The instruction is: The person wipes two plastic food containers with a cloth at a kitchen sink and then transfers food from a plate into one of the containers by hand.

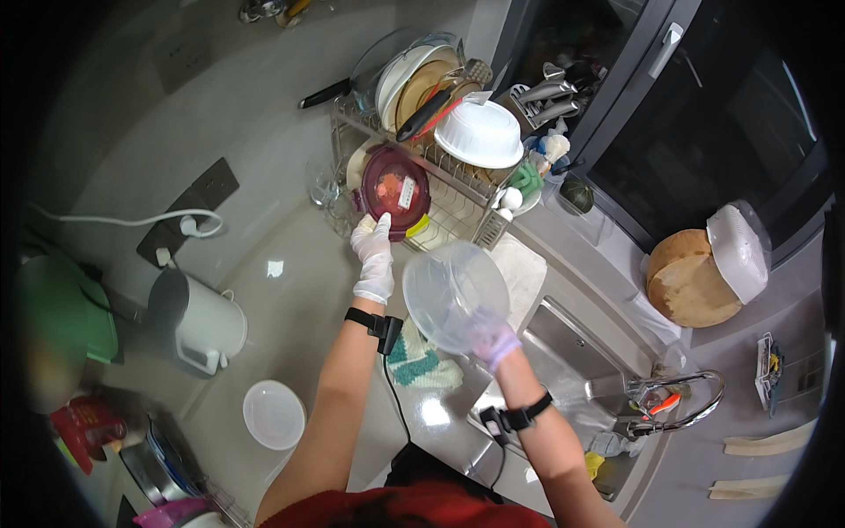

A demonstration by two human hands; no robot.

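Note:
A thin white glove covers my left hand [373, 254], which grips the near edge of a round lid with a maroon rim [394, 165]. Food-coloured shapes show through the lid's centre, and a white label sits on it. The lid is at the front of the lower tier of a metal dish rack [455, 218]. In my right hand [492, 340], gloved in pale translucent purple, is a round clear plastic bowl [445, 284]. The bowl is tilted over the counter, between the rack and the sink. My right fingers blur behind its wall.
The upper rack holds plates, a white plastic bowl [480, 132] and a spatula [429, 113]. To the right is a steel sink [561, 350] with a curved faucet [709, 396]. A green-and-white cloth [426, 366], a small white bowl [274, 414] and an electric kettle [198, 320] stand on the counter.

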